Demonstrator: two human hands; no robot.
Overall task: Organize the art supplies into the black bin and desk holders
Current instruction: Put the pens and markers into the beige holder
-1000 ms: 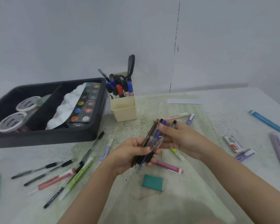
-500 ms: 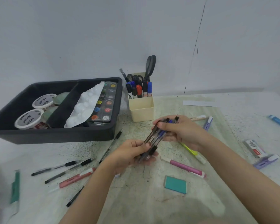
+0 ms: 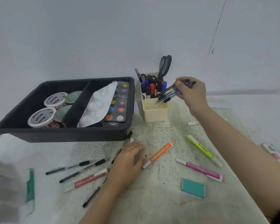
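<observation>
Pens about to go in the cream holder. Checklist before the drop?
1. Right hand grips the pen bundle: ok.
2. Bundle tips over the open front of the holder: ok.
3. Bundle upright: not ok, tilted.
4. Tips clear of the markers and scissors: cannot tell, blurred.
5. Left hand away from the holder, flat on the table: ok.

The white lids of the front tub [image 3: 41,117] and rear tub [image 3: 56,98] in the black bin [image 3: 63,136] each read "NINSO"; other markings are illegible.
</observation>
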